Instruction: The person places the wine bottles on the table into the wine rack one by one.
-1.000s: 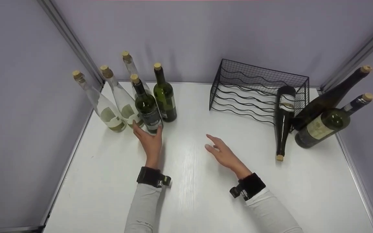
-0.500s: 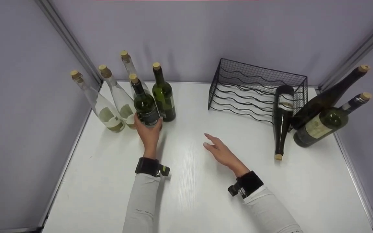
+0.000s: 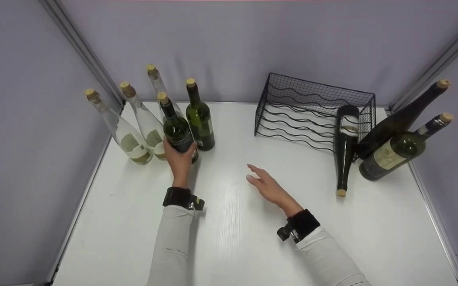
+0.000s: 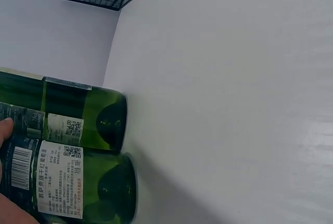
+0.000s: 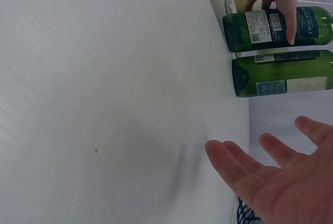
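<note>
My left hand (image 3: 179, 158) grips a green wine bottle (image 3: 176, 129) around its dark label, thumb on the right side and fingers on the left. The bottle stands upright with a cork in its neck. Its white back label (image 4: 60, 180) shows in the left wrist view, and the right wrist view shows the thumb lying across the bottle (image 5: 307, 26). Just behind and to the right stands a second green wine bottle (image 3: 200, 123). My right hand (image 3: 270, 187) hovers over the middle of the white table, its fingers (image 5: 234, 174) apart and holding nothing.
Several clear corked bottles (image 3: 119, 127) stand left of the gripped one. A black wire wine rack (image 3: 262, 107) sits at the back right, with a dark bottle (image 3: 345, 159) lying in it, neck forward. Two more bottles, one with a cream label (image 3: 390, 157), stand right of the rack.
My left hand has moved forward and closed around the green wine bottle, which it had only reached with spread fingers before. The right hand stays nearly in place.
</note>
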### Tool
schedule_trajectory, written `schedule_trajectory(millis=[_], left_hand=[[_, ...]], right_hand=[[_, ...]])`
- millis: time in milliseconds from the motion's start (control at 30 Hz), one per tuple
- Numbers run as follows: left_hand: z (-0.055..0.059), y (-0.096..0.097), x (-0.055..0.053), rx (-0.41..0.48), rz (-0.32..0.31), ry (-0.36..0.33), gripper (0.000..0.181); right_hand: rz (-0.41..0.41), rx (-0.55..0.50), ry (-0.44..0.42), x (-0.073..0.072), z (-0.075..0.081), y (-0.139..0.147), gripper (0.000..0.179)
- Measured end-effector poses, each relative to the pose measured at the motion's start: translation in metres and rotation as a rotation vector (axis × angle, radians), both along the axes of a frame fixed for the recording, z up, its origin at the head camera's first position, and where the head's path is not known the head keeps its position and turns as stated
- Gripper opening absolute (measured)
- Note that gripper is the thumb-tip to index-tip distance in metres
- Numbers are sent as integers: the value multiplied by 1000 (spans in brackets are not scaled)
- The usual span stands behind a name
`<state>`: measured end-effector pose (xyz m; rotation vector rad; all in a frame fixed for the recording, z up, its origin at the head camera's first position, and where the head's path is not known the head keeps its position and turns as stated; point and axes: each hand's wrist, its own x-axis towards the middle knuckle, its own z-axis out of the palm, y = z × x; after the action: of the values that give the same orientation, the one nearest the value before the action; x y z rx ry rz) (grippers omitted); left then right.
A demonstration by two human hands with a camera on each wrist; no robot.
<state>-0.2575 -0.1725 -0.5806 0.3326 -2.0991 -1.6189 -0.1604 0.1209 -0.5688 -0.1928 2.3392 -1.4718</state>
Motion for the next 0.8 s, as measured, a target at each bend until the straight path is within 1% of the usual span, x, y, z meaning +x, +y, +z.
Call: schedule_trajectory(millis=[100,167,300,400,467,567,667,700,800], left_hand=[[3,-3,-1,2,-18,-13,94],[5,-5,-1,-2,-32,-9,92],[6,-7,3,-17,-49,25,89],[6,-7,7,-46,-68,66,87],[6,-7,10,-75,-85,81,86],[7,-6,15,-124,-105,53,84],[7,-5,21,-170,-112,21,81],[7,-4,23,-180,-114,20,80],[6,-2,28,-217,-124,47,77]], right_hand=[[-8,2,0,0,1,0,69],[-19,-5,-6,1,3,1,69],[-42,-43,-48,2,7,3,70],[-51,-84,-71,0,11,5,72],[-53,-116,-74,-1,14,6,73],[-55,-168,-87,-3,20,9,75],[-50,-215,-99,-4,24,13,77],[-48,-227,-104,-4,25,14,77],[-46,-252,-117,-4,28,16,75]])
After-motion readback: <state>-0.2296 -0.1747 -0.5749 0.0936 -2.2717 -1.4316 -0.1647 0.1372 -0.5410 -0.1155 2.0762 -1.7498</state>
